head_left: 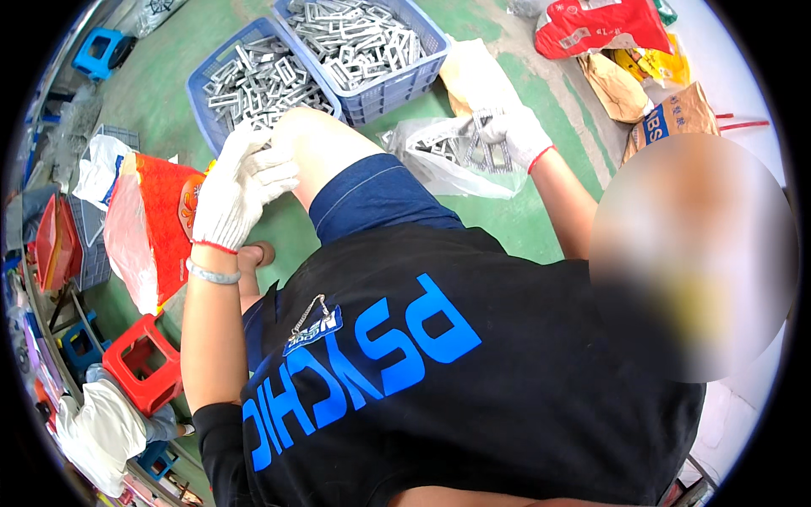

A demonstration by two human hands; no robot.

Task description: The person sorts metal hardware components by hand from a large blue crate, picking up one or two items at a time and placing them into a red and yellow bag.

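Note:
My left hand (232,190), in a white knit glove, is held above my bent knee beside the left blue basket. Its fingers are apart, and I see nothing plainly held in them. My right hand (513,135), gloved too, grips a few grey rectangular frames (488,152) over a clear plastic bag (435,173). More grey frames (438,148) show inside that bag, on the green floor. Two blue plastic baskets (384,100) stand side by side beyond my knee, heaped with loose grey frames (262,84).
An orange-red bag (160,220) and a red stool (144,362) are on the left. A blue stool (103,52) stands far left. Brown paper sacks (617,89) and a red bag (601,29) lie at the far right. Another person in white (101,431) is at lower left.

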